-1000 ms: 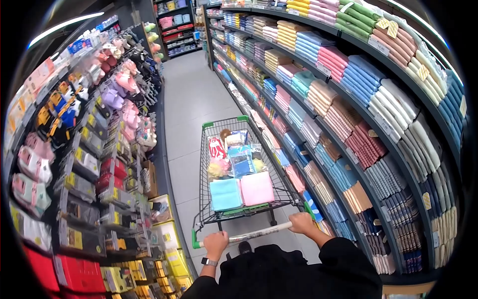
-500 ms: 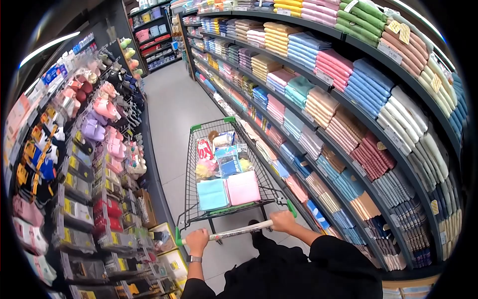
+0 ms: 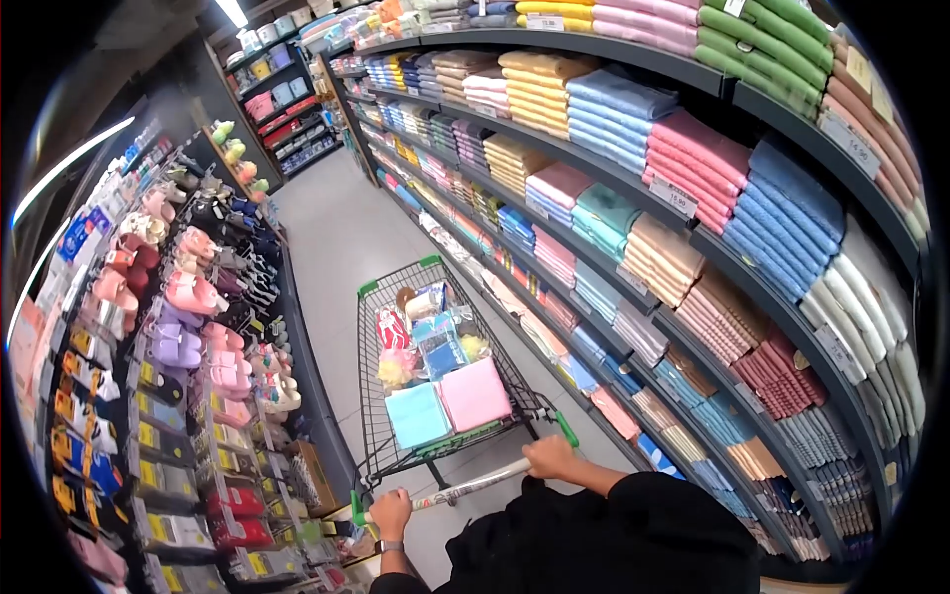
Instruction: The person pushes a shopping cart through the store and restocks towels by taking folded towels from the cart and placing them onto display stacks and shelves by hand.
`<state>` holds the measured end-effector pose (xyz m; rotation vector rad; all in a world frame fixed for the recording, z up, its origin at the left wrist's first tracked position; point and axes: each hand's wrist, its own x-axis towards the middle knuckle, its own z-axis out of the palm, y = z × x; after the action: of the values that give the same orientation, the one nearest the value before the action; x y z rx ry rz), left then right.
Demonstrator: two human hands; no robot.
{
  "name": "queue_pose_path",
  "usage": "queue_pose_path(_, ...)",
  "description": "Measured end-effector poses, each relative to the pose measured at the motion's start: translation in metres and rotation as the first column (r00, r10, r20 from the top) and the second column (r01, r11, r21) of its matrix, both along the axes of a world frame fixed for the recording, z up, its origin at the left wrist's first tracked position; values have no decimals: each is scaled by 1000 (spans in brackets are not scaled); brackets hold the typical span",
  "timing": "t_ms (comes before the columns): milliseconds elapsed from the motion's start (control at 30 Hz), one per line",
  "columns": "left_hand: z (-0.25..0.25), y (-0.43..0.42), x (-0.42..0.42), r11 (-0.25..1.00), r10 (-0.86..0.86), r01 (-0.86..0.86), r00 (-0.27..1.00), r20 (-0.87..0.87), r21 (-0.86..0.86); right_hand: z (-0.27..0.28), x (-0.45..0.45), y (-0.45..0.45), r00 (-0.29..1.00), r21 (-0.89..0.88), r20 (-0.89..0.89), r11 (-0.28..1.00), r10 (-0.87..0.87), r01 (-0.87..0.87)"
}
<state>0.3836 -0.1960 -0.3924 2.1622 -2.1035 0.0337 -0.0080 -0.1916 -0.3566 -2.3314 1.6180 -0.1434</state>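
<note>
Trolley of black wire mesh w/ green plastic corner caps (image 3: 429,262), set on pale grey tiled floor (image 3: 317,223) b/w two display runs. L grip (bare hand) (image 3: 391,512) clenched round L end of white tubular handlebar (image 3: 470,485); R grip (image 3: 552,459) clasped round same bar nr its R end. Load, all in basket: folded turquoise cloth square (image 3: 418,414) and folded pink cloth square (image 3: 475,392) side by side at rear; blue plastic-wrapped packet (image 3: 442,348) and red-and-white printed pack (image 3: 393,329) farther fwd.

Risks (judged): (i) nose swinging L into dark base of L-hand rack (image 3: 312,371), cause: R grip pushing harder than L; reverse imbalance could send it into dark grey towel shelving (image 3: 633,54) on R. (ii) L knuckles scraped, cause: bar end nr low stock, incl. brown cardboard box (image 3: 315,478). (iii) Packs sliding fwd, cause: abrupt stop w/ loose load; flat cloth squares prob. less prone to tip.
</note>
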Motion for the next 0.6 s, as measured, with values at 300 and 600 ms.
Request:
queue_pose_path(300,-2,-97,-21,994,61,-56,997,-56,98,-10,-24,-106,1000,-123,-3,992,-12,11)
queue_pose_path(600,15,-186,-39,961,4,77,956,-294,264,-16,-30,-186,1000,-117,-1,993,-23,22)
